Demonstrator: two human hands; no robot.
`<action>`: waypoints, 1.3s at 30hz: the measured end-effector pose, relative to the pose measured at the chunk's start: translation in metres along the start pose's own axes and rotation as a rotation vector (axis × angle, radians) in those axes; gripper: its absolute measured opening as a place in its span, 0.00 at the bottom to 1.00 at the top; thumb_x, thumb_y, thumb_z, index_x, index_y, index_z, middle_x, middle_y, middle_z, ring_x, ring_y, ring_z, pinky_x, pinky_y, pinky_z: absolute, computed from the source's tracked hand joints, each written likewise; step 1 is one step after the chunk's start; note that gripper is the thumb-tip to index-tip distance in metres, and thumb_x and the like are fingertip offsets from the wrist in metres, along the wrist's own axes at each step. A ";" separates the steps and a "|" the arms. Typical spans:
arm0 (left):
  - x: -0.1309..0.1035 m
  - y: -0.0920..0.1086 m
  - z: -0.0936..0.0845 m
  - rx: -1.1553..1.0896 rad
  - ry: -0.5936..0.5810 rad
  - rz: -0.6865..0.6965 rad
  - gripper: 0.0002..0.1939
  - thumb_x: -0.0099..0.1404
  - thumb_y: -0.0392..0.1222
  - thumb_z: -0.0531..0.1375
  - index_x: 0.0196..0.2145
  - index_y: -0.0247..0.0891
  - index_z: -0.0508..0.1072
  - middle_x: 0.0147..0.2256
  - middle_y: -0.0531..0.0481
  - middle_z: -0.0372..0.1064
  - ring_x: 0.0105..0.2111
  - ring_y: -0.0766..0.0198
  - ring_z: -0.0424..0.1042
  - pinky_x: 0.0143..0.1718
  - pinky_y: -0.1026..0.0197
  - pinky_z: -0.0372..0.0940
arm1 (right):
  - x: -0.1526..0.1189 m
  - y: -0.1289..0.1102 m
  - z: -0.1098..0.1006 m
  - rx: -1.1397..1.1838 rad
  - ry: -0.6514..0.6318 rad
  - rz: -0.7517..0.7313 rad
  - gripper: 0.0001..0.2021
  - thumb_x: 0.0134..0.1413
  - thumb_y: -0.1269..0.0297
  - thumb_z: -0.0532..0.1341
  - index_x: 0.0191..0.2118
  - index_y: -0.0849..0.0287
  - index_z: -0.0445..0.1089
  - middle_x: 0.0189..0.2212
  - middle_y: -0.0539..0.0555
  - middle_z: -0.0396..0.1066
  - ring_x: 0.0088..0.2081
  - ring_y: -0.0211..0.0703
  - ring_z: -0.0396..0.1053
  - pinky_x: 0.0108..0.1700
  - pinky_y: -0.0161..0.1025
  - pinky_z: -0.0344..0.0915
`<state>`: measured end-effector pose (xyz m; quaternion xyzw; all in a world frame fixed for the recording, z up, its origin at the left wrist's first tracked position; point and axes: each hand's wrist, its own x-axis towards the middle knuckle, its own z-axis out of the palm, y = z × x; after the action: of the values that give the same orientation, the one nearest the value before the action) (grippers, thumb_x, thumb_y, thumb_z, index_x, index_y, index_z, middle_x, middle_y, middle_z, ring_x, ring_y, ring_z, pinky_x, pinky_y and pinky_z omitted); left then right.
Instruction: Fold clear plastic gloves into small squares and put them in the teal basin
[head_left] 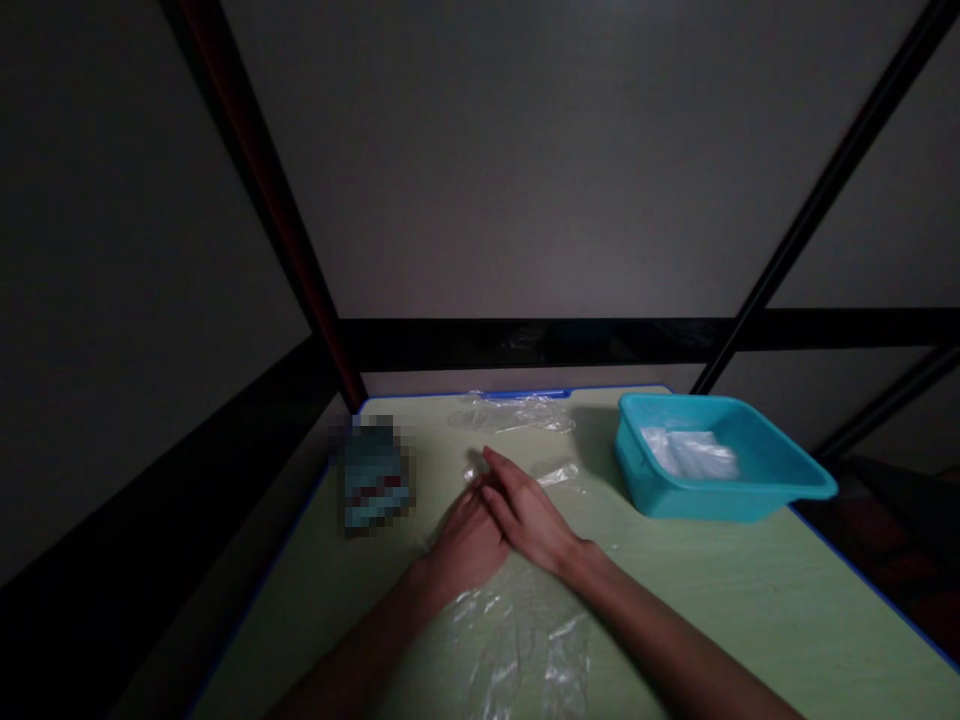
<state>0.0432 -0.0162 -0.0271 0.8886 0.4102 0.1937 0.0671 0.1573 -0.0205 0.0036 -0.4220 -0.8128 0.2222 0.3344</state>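
My left hand [469,545] lies palm down on a clear plastic bag or sheet [529,650] spread over the table. Across its fingers rests my right hand [532,515], flat, with the fingers stretched out and together, pointing away to the left. The right hand partly hides the left fingertips. The thin plastic reaches from under both hands towards the near edge, creased and shiny. A bit of it [559,474] also shows just beyond the right hand. Neither hand visibly grips anything.
Another crumpled clear plastic piece [510,412] lies near the table's far edge. On the right stands a turquoise basin [705,500] with folded clear plastic [690,453] inside. A blurred-out item [375,475] is at the left. Panelled walls [525,180] rise behind the pale green table [720,580].
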 end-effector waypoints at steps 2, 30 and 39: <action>-0.003 -0.005 0.008 0.083 0.025 -0.008 0.25 0.59 0.36 0.46 0.55 0.30 0.55 0.53 0.40 0.58 0.55 0.51 0.53 0.55 0.48 0.50 | -0.002 0.005 0.009 -0.042 -0.060 -0.027 0.25 0.59 0.62 0.45 0.59 0.70 0.45 0.58 0.62 0.48 0.59 0.43 0.45 0.58 0.43 0.46; 0.020 -0.042 -0.026 -0.064 0.070 -0.461 0.20 0.56 0.36 0.54 0.48 0.32 0.61 0.46 0.40 0.64 0.47 0.59 0.63 0.47 0.57 0.57 | 0.013 0.066 -0.054 -0.487 -0.042 0.459 0.23 0.44 0.74 0.57 0.50 0.70 0.58 0.42 0.63 0.67 0.43 0.46 0.65 0.44 0.37 0.60; 0.044 -0.056 -0.037 -0.137 0.049 -0.482 0.05 0.49 0.29 0.56 0.20 0.35 0.67 0.17 0.57 0.63 0.21 0.68 0.65 0.24 0.67 0.58 | 0.033 0.051 -0.075 -0.564 -0.094 0.574 0.08 0.39 0.77 0.58 0.29 0.63 0.71 0.30 0.59 0.72 0.34 0.48 0.70 0.32 0.36 0.62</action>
<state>0.0152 0.0528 0.0036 0.7537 0.5976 0.2210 0.1614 0.2257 0.0413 0.0336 -0.6964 -0.7054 0.0941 0.0923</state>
